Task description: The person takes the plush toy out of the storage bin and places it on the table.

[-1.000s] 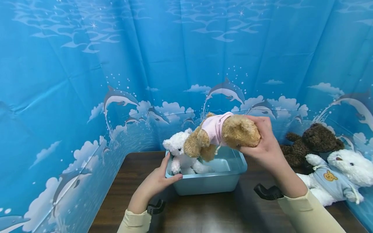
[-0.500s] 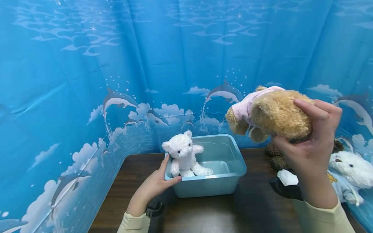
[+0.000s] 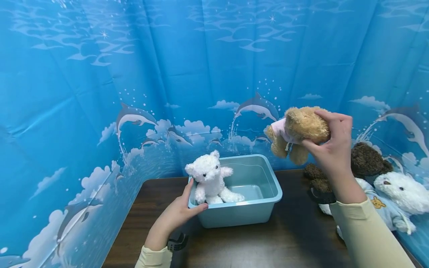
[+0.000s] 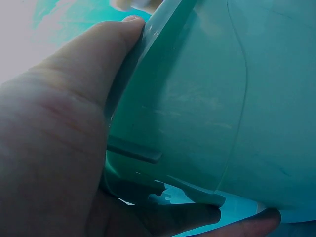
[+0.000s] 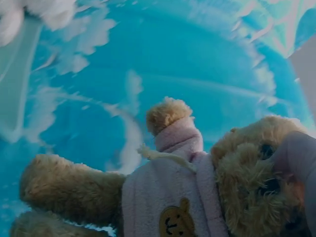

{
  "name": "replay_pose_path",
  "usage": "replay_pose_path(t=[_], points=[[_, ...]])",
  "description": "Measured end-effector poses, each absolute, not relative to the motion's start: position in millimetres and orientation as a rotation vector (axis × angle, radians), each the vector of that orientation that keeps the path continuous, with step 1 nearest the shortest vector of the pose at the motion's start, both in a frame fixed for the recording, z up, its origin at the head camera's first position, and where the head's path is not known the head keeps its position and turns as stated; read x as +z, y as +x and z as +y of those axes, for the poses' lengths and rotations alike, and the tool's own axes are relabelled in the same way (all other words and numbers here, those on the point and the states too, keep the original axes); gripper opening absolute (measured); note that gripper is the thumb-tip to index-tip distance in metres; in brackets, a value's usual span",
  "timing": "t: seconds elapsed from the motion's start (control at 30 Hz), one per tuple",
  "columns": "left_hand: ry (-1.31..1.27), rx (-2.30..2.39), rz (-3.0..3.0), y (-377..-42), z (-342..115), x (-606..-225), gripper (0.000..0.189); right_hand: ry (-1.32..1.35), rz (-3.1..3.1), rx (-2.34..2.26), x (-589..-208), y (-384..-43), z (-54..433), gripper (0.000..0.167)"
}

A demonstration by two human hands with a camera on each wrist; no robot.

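My right hand (image 3: 335, 143) grips a tan teddy bear (image 3: 307, 124) by its head and holds it in the air, right of the bin and above the table. In the right wrist view the bear wears a pink hoodie (image 5: 153, 190) with a bear face on it, and my thumb presses on its face. My left hand (image 3: 177, 210) holds the left end of a light blue plastic bin (image 3: 238, 214), thumb at the front rim. Inside the bin, at its left end, a white teddy bear (image 3: 209, 178) sits upright. In the left wrist view my fingers (image 4: 187, 217) reach along the bin's outside.
On the right of the dark wooden table (image 3: 221, 245) lie a dark brown teddy bear (image 3: 368, 160) and a white bear in a light blue shirt (image 3: 399, 191), partly behind my right arm. A blue dolphin-print curtain (image 3: 187, 74) hangs behind and beside the table.
My right hand has carried the tan bear from over the bin out to the right; in the last half second it has moved slightly back left and farther away. My left hand stays on the bin.
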State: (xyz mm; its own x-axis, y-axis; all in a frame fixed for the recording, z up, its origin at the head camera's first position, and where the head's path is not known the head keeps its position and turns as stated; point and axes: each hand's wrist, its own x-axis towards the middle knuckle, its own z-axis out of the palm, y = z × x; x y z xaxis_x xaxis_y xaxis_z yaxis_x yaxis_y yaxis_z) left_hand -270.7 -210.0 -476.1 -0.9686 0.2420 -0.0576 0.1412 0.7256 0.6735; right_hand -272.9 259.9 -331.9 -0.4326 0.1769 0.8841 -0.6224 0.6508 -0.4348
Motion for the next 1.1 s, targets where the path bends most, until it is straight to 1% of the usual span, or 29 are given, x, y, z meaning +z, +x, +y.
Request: replay_pose_path(t=[0.13,0.37,0.5,0.67,0.87,1.0,1.1], points=[[0.317,1.071,2.791,-271,-210,-476,0.122,0.283,-1.964,0.937,-355,-298,271,0.087],[0.319,1.071,2.793,-272,-210,-475,0.122,0.162,-2.331,0.933,-395,-329,285,0.075],[0.315,1.077,2.785,-273,-210,-477,0.121,0.11,-2.499,0.91,-422,-343,291,0.072],[0.305,1.077,2.779,-272,-211,-480,0.121,0.072,-2.567,0.899,-451,-358,300,0.069],[0.295,1.064,2.786,-271,-211,-481,0.121,0.073,-2.617,0.842,-469,-374,307,0.067],[0.305,1.07,2.789,-271,-211,-481,0.121,0.003,-2.704,0.772,-472,-383,307,0.066],[0.305,1.069,2.795,-272,-211,-482,0.121,-0.075,-2.723,0.763,-475,-387,304,0.072]])
